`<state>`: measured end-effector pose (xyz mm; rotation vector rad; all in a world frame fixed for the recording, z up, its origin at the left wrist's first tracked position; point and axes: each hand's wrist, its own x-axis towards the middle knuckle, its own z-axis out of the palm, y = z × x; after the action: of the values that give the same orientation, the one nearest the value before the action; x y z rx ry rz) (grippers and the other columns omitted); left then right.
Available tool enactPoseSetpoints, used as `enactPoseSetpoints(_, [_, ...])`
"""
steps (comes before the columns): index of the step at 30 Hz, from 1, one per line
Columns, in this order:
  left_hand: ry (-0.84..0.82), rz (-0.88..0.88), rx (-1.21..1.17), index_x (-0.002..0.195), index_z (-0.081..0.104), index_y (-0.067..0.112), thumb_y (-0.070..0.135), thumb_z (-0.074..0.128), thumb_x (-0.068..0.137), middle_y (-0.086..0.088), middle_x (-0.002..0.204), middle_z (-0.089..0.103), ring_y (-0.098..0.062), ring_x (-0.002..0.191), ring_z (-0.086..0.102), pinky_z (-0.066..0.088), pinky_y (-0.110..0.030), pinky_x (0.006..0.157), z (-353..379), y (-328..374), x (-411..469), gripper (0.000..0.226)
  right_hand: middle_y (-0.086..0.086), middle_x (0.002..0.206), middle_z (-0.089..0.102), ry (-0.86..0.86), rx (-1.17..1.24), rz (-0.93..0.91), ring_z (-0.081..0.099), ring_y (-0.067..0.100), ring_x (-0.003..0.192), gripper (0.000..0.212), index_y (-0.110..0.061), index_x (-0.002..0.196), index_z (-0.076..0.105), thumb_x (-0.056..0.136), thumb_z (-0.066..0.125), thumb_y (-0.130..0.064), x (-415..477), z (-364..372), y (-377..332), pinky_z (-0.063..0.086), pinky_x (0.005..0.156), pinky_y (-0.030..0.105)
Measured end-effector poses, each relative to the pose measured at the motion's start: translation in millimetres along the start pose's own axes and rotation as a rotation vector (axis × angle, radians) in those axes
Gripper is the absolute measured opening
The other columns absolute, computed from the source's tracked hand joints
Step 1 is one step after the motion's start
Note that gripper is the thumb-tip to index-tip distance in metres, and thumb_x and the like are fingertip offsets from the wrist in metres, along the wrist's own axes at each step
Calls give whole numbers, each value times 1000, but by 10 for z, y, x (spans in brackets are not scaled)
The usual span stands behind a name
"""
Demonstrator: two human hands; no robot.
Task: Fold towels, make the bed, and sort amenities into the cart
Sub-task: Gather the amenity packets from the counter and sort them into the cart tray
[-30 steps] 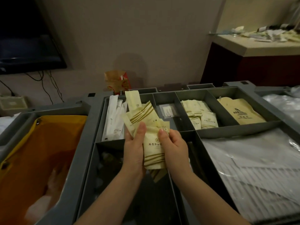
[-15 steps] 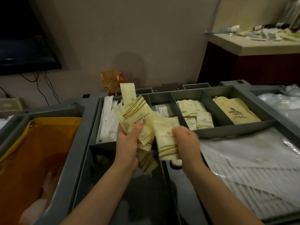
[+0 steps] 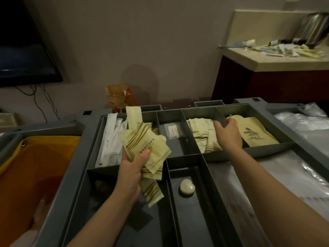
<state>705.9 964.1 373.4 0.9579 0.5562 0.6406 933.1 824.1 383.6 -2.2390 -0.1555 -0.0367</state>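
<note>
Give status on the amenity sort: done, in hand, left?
Done: cart bins already hold white sachets, packets, tan bags. In hand: left hand grips a packet bunch; right hand is over those packets, grip unclear. Left: that bunch, plus the pile on the counter. Towels and bed are not in view.

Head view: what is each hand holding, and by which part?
Left hand grips a bunch of cream packets around their middle, thumb in front. Right hand over the packet compartment: hold cannot be told.
</note>
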Motion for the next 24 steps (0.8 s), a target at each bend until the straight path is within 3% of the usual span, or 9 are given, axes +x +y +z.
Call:
enactPoseSetpoints(3, [-32, -9, -2, 120, 55, 19, 10, 64, 75, -6, 105, 71, -24, 95, 69, 59, -33, 66, 6, 8, -3, 47, 6, 106, 55, -182, 261, -23, 52, 13, 78, 42, -18, 134, 38, 94, 50, -22, -297, -4, -225, 45, 69, 35])
enactPoseSetpoints(6, [-50, 8, 14, 124, 52, 16, 13, 66, 69, -8, 108, 70, -24, 95, 70, 59, -32, 66, 21, 40, -34, 57, 2, 104, 52, -480, 485, -16, 55, 17, 91, 46, -27, 129, 40, 90, 54, -7, -683, -86, -478, 47, 70, 29])
enactPoseSetpoints(8, [-48, 21, 22, 120, 54, 18, 7, 65, 76, -5, 104, 71, -21, 92, 70, 58, -30, 65, 5, 56, -50, 46, 0, 109, 52, -620, 560, -77, 56, 18, 100, 47, -31, 125, 43, 88, 59, -6, -932, -139, -564, 48, 76, 27])
enactPoseSetpoints(12, [-6, 52, 32, 112, 56, 23, 3, 60, 85, 1, 99, 72, -15, 89, 71, 58, -28, 65, -42, 85, -52, 33, -9, 107, 56, -609, 581, -168, 62, 13, 93, 38, -31, 112, 51, 82, 70, -16, -1322, -214, -555, 56, 75, 25])
enactPoseSetpoints(14, [7, 59, 20, 112, 56, 23, 4, 59, 86, 2, 98, 71, -14, 88, 71, 58, -27, 64, -39, 88, -47, 32, -4, 103, 60, -598, 608, -194, 66, 13, 88, 32, -24, 106, 55, 80, 71, -14, -1433, -232, -503, 57, 69, 23])
enactPoseSetpoints(18, [1, 53, 31, 118, 54, 22, 5, 60, 86, -1, 106, 69, -17, 94, 70, 58, -28, 67, 0, 42, -64, 36, 3, 95, 65, -561, 712, -68, 66, 9, 62, 9, -16, 97, 58, 89, 61, -17, -1511, -261, -380, 49, 52, 17])
enactPoseSetpoints(20, [-26, 64, 46, 123, 51, 20, 4, 60, 86, -1, 108, 69, -16, 94, 70, 58, -29, 68, 11, 24, -83, 41, 5, 96, 64, -552, 641, -17, 60, 6, 60, 8, -17, 98, 59, 95, 52, -21, -1481, -262, -294, 47, 52, 17])
enactPoseSetpoints(24, [-55, 68, 75, 123, 50, 21, 5, 61, 87, 0, 106, 69, -15, 93, 70, 58, -30, 70, 20, 3, -107, 42, 0, 106, 57, -768, 262, 49, 63, 11, 88, 22, -22, 114, 56, 97, 47, -11, -1424, -306, -158, 55, 73, 22])
